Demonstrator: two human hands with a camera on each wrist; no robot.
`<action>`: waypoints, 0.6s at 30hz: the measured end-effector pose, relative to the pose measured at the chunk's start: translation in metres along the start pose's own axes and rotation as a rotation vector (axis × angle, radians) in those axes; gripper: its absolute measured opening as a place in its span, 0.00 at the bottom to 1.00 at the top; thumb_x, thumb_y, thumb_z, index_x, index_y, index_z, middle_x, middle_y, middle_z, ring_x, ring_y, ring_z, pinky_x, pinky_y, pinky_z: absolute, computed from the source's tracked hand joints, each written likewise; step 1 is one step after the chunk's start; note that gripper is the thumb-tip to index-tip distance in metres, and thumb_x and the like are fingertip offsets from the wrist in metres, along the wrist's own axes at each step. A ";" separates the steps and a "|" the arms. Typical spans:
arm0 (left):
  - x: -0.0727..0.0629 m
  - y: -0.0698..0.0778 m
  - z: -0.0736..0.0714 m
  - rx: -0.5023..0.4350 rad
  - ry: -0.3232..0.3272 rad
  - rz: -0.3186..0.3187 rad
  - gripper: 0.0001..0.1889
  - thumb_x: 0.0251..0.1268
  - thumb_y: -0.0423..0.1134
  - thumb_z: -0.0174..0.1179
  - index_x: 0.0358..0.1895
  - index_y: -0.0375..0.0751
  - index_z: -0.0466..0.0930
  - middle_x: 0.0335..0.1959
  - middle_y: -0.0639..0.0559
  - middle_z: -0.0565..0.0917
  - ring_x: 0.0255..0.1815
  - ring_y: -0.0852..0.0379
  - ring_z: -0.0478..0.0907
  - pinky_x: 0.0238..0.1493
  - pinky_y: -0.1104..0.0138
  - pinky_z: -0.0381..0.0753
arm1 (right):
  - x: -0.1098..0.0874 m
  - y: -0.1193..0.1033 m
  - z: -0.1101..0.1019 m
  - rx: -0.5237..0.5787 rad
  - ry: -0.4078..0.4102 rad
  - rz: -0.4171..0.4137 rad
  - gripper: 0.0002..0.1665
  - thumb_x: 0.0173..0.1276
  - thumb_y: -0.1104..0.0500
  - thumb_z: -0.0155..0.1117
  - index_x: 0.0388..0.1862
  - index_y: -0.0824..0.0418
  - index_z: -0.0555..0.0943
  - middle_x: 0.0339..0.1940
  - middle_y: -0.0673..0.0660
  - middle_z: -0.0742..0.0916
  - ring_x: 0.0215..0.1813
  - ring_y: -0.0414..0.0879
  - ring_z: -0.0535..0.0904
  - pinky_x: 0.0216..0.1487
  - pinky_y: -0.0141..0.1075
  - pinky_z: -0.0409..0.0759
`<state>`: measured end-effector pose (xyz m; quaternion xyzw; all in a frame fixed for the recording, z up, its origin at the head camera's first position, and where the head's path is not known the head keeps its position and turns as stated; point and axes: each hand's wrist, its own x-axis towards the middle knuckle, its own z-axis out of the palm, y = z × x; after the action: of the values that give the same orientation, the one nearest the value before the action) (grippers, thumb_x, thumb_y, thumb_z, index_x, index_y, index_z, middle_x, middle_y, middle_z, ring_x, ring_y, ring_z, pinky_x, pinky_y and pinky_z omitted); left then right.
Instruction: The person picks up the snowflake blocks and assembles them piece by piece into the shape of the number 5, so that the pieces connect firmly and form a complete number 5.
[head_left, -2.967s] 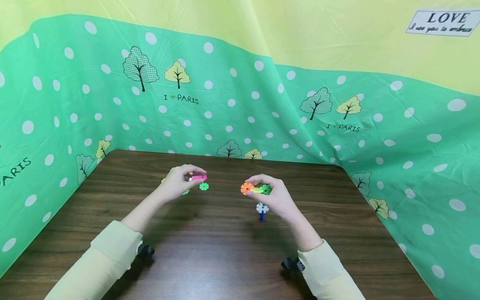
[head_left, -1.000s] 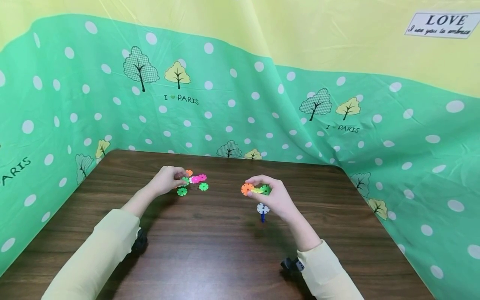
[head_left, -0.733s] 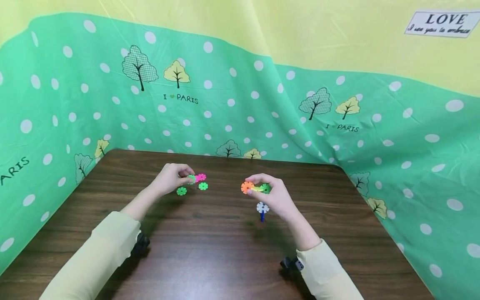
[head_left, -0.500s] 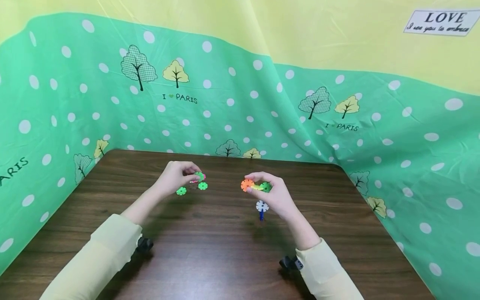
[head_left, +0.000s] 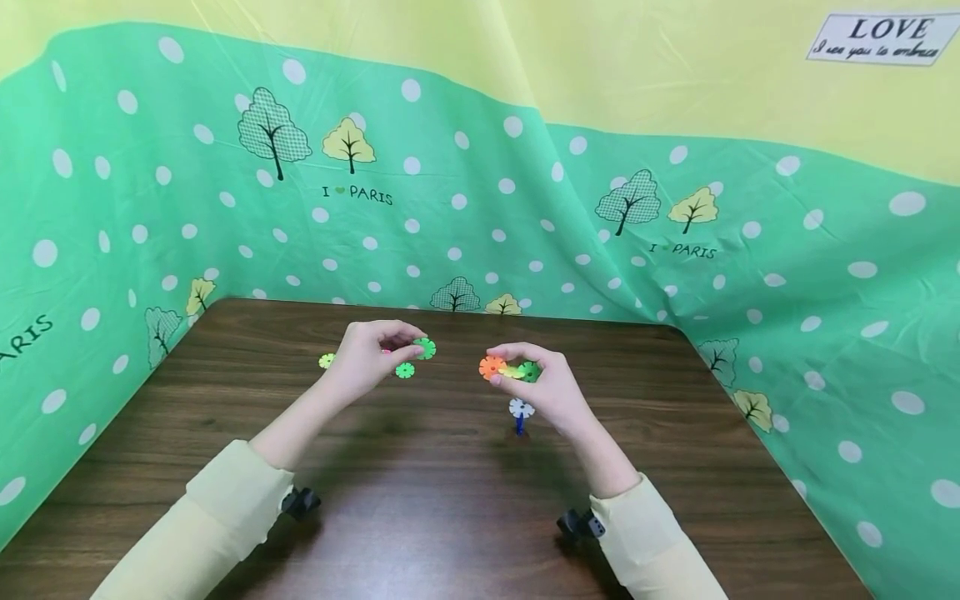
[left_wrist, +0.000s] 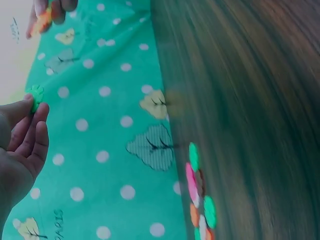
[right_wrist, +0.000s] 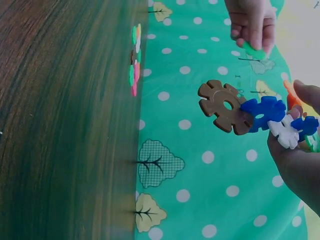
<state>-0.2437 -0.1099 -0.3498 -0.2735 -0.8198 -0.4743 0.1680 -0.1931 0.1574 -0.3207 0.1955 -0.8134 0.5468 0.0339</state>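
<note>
My left hand pinches a green notched plastic disc, a snowflake-type building piece, between thumb and fingertips above the table. A short gap to its right, my right hand holds a joined chain of such discs. An orange disc sits at its near tip, with a yellow piece and a dark green disc beside it. Below hang a white disc, a blue disc and a brown disc. My fingers hide part of the chain.
Loose discs lie on the dark wooden table, among them a green disc, a yellow-green disc and a pink disc. My left hand partly covers them in the head view. A green dotted curtain hangs behind.
My left hand has lifted a green disc from the loose pieces and carried it right, closer to the chain. My right hand has stayed nearly still, holding the chain.
</note>
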 end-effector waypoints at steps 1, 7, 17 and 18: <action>0.000 0.003 0.002 0.002 0.006 0.003 0.09 0.52 0.37 0.70 0.37 0.45 0.86 0.28 0.55 0.86 0.24 0.62 0.79 0.25 0.70 0.80 | 0.000 0.000 0.000 0.005 -0.002 -0.004 0.17 0.57 0.64 0.71 0.47 0.62 0.83 0.45 0.59 0.85 0.32 0.42 0.77 0.31 0.29 0.79; -0.002 0.019 0.010 -0.040 0.005 -0.014 0.11 0.52 0.37 0.70 0.41 0.45 0.86 0.28 0.56 0.86 0.25 0.63 0.79 0.24 0.70 0.79 | 0.001 -0.003 0.003 0.030 0.000 -0.020 0.16 0.57 0.65 0.70 0.46 0.63 0.83 0.46 0.59 0.85 0.34 0.42 0.78 0.34 0.29 0.81; -0.006 0.031 0.024 -0.152 -0.049 -0.063 0.13 0.53 0.39 0.70 0.43 0.43 0.85 0.28 0.52 0.86 0.27 0.58 0.82 0.29 0.69 0.80 | 0.002 -0.005 0.005 0.014 -0.001 -0.055 0.14 0.59 0.65 0.69 0.45 0.63 0.83 0.47 0.58 0.86 0.35 0.42 0.79 0.34 0.30 0.81; -0.006 0.031 0.025 -0.162 -0.054 -0.069 0.13 0.53 0.39 0.69 0.43 0.42 0.85 0.27 0.51 0.86 0.27 0.57 0.82 0.29 0.69 0.80 | 0.002 -0.005 0.005 0.018 -0.001 -0.055 0.14 0.59 0.65 0.69 0.45 0.64 0.83 0.47 0.59 0.85 0.36 0.42 0.79 0.35 0.30 0.81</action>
<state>-0.2206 -0.0771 -0.3440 -0.2703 -0.7919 -0.5371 0.1068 -0.1922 0.1505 -0.3179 0.2186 -0.8027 0.5529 0.0468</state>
